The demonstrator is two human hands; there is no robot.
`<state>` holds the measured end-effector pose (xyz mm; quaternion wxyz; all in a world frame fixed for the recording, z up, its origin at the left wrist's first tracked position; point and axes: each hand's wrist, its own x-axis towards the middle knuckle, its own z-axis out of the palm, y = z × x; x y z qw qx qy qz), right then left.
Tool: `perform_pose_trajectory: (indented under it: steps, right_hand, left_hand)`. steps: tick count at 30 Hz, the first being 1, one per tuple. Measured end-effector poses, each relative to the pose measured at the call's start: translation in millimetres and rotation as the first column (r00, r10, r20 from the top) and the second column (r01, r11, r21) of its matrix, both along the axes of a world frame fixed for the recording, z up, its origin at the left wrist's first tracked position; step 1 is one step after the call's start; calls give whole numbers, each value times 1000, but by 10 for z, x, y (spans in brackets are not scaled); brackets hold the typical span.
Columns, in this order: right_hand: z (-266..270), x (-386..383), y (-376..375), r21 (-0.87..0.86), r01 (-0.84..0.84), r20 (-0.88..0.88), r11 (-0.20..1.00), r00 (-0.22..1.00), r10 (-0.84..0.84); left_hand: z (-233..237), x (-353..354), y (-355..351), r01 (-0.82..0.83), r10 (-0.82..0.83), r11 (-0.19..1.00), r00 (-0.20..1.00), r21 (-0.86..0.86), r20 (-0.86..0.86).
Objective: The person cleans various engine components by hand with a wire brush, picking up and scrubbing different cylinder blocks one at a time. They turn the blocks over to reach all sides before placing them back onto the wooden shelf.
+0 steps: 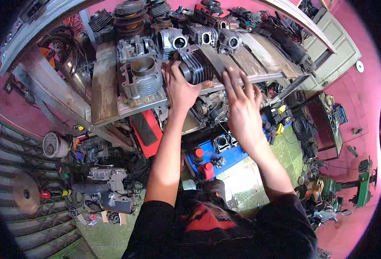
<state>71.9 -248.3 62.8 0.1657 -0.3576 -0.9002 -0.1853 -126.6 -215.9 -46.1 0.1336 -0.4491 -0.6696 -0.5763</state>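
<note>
My left hand (179, 88) grips a finned engine cylinder block (195, 64), dark with shiny fin edges, lying on its side near the front edge of the bench. Its fingers wrap over the block's left end. My right hand (245, 110) is at the near end of a flat grey bar (214, 60), which slants across the block's right end. The fingers lie over the bar's end; the thumb is hidden. To the left, close to my left hand, a silver cylinder block (143, 80) stands upright with its round bore facing up.
Several cylinder heads (173, 39) and stacked finned parts (130, 19) sit at the back of the wooden-topped bench (104, 86). Below are a red box (147, 134), a blue tray (225, 157) and red-capped bottles (206, 169). Engine parts (108, 177) crowd the left floor.
</note>
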Motion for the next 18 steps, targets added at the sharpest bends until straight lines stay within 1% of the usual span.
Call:
perform_pose_trajectory:
  steps: [1,3,5,6,9,12,13,14,15,17,18]
  right_hand:
    - [-12,-113,100,20,-12,-14,1000,1000,12]
    - [-17,-337,359,52,-67,-73,996,995,71]
    - [79,-538,584,61,-101,-71,993,992,105]
    - [109,-580,639,68,-133,-71,989,988,138]
    - [123,-514,643,66,-166,-50,984,984,170]
    - [84,-197,401,30,-152,-55,988,987,153]
    - [70,-93,294,15,-138,-61,990,989,138]
    - [53,-11,177,-31,-107,-48,994,993,105]
    - [20,7,123,-34,-105,-48,994,994,103]
    - [-28,-2,78,-19,-74,-21,997,997,73]
    - [10,-68,147,19,-82,-34,996,996,83]
  left_hand:
    - [3,4,3,22,-21,1000,999,-21,47]
    - [-4,-7,14,25,-25,1000,999,4,28]
    - [-19,-27,28,40,-39,999,999,-9,32]
    - [-4,-29,37,40,-40,999,999,-8,33]
    - [-30,1,20,19,-17,998,999,-59,44]
    - [-27,-2,-14,-30,33,999,991,27,-130]
    - [-4,-10,-15,-28,31,999,991,26,-133]
    - [12,-8,-16,-3,2,1000,998,-16,-58]
    - [21,-5,-19,23,-22,998,1000,-57,22]
    - [40,1,-27,30,-27,997,999,-69,43]
    - [37,-1,-18,31,-27,997,998,-69,62]
